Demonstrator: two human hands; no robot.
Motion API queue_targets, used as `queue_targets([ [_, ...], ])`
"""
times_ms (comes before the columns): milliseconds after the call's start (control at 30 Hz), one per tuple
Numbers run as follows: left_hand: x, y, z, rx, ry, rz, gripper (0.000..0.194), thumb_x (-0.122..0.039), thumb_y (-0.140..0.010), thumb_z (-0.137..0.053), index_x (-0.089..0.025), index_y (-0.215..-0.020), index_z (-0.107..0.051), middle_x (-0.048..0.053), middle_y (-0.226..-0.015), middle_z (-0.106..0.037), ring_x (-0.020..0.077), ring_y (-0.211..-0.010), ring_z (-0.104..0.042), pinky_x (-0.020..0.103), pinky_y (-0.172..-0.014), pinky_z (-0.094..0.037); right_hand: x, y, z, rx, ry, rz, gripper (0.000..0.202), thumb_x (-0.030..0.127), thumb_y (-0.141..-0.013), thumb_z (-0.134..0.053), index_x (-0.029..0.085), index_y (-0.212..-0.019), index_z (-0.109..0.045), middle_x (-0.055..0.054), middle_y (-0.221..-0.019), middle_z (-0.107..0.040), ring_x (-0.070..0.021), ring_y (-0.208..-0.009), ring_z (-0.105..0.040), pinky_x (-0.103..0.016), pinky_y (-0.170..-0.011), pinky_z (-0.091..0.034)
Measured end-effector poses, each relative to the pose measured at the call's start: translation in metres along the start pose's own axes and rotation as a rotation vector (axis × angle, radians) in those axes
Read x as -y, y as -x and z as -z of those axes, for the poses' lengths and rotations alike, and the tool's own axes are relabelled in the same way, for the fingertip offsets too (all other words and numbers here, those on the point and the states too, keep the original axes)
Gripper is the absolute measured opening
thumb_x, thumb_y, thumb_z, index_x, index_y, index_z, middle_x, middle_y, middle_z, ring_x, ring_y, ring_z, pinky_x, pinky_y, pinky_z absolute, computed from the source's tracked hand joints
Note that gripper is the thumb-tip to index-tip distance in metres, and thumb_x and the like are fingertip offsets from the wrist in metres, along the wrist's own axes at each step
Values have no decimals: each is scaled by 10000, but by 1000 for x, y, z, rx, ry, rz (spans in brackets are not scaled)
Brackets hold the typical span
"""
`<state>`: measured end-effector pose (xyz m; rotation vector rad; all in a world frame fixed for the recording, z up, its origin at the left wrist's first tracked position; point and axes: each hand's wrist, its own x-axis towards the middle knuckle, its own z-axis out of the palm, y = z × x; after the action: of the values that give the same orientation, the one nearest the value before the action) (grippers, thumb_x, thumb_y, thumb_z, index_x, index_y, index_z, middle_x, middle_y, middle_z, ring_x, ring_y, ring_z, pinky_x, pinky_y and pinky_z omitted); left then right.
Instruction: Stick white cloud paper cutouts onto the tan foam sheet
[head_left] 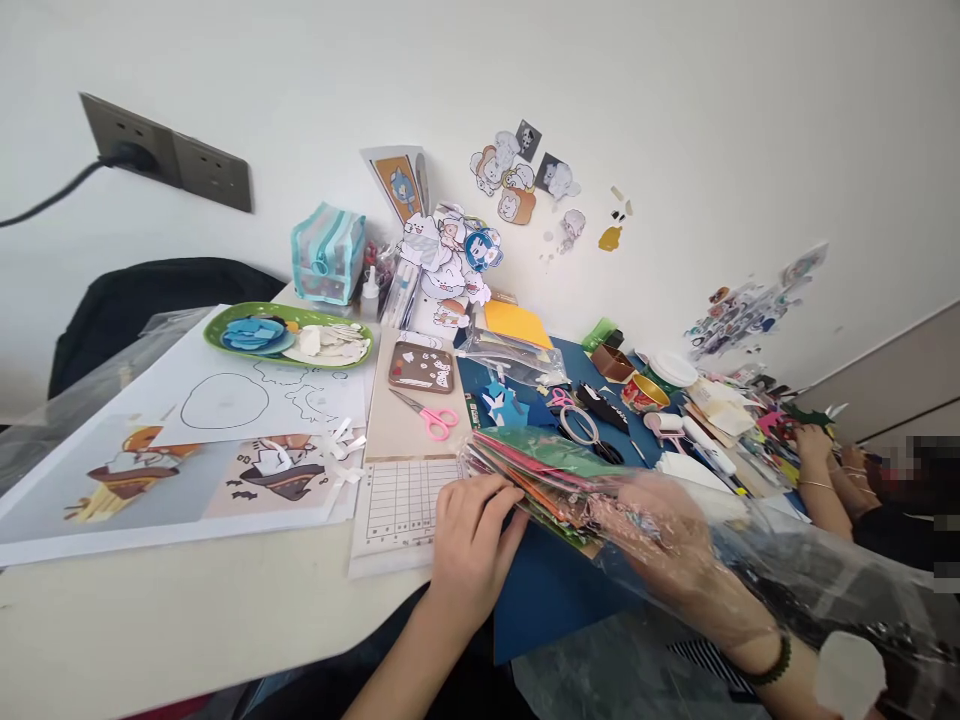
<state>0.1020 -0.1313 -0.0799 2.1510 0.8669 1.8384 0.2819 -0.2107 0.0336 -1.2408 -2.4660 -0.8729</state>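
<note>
A clear plastic bag [757, 540] full of coloured sheets [540, 490], green, red, orange and brown, lies slantwise over the blue mat [540, 590]. My left hand [476, 530] is closed on the left end of the bag, its fingers bent over the sheet edges. Behind the clear plastic, apparently inside the bag, is my right hand [667, 530]; its fingers are curled at the sheets and partly hidden by glare and folds. Pink-handled scissors [435, 418] lie just beyond my left hand, near a brown tray [421, 368] with small white cutouts.
A green dish [217, 345] holds blue and white pieces. Printed pictures [277, 480] and white scraps lie at left. A zip pouch [330, 255], glue bottle [370, 297] and paper figures [446, 255] stand by the wall. Tape, tools and another person's arm [817, 475] are at right.
</note>
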Motion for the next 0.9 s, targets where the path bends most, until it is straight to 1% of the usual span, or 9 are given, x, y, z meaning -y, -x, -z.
queue_targets([
  [100, 0, 0, 0, 1, -6, 2, 217, -82, -808, -604, -175, -993, -539, 76, -944, -637, 191, -872, -589, 322, -743, -421, 5, -4, -4, -26, 150, 79, 315, 83, -808, -590, 181, -1105, -619, -72, -806, -698, -224, -792, -662, -365, -768, -549],
  [200, 0, 1, 1, 8, -4, 11, 206, -84, -816, -591, -173, -994, -537, 72, -941, -637, 185, -864, -587, 319, -742, -416, 9, -2, -11, -9, 124, 6, 343, 96, -827, -538, 181, -1156, -589, -106, -950, -705, -255, -913, -660, -389, -810, -549],
  [300, 0, 2, 1, 19, -10, 10, 207, -83, -820, -586, -172, -999, -534, 72, -941, -636, 184, -867, -582, 321, -747, -410, 8, 3, -15, 66, -50, -118, 347, 135, -868, -479, 211, -1200, -544, -89, -1012, -695, -249, -950, -658, -384, -827, -555],
  [367, 0, 2, 0, 28, -21, 2, 203, -84, -821, -587, -169, -997, -534, 71, -936, -636, 184, -864, -581, 322, -748, -406, 4, 3, -14, 175, -225, -186, 309, 140, -897, -431, 224, -1173, -542, -73, -1032, -687, -224, -951, -660, -336, -815, -562],
  [433, 0, 2, 0, 36, -30, -2, 196, -86, -822, -587, -167, -992, -536, 70, -928, -637, 184, -858, -583, 323, -748, -406, -2, 2, -12, 268, -357, -209, 296, 128, -912, -407, 236, -1154, -539, -56, -1062, -675, -194, -975, -653, -280, -823, -555],
  [500, 0, 1, 0, 37, -34, -1, 187, -92, -827, -582, -169, -992, -537, 69, -927, -639, 185, -857, -585, 326, -750, -408, -8, 1, -11, 295, -428, -197, 311, 130, -917, -406, 249, -1177, -525, -46, -1079, -670, -180, -991, -647, -254, -839, -546],
  [667, 0, 0, 0, 49, -38, 3, 192, -111, -844, -564, -179, -1021, -529, 76, -965, -641, 192, -878, -590, 329, -746, -415, -20, 7, -18, 286, -458, -205, 378, 146, -912, -394, 263, -1254, -509, -41, -1076, -674, -193, -991, -648, -291, -878, -535],
  [800, -1, -1, 0, 48, -41, 22, 206, -124, -842, -575, -180, -1035, -528, 80, -984, -639, 197, -898, -590, 328, -742, -417, -21, 6, -21, 262, -436, -256, 319, 168, -901, -419, 250, -1158, -589, -48, -1076, -674, -209, -996, -635, -323, -890, -519],
  [900, -2, -1, -2, 51, -37, 26, 216, -124, -839, -580, -179, -1041, -526, 77, -992, -638, 197, -909, -588, 330, -746, -421, -20, -5, -17, 327, -458, -370, 277, 242, -919, -422, 256, -1105, -628, -49, -1077, -675, -222, -982, -631, -356, -882, -518],
])
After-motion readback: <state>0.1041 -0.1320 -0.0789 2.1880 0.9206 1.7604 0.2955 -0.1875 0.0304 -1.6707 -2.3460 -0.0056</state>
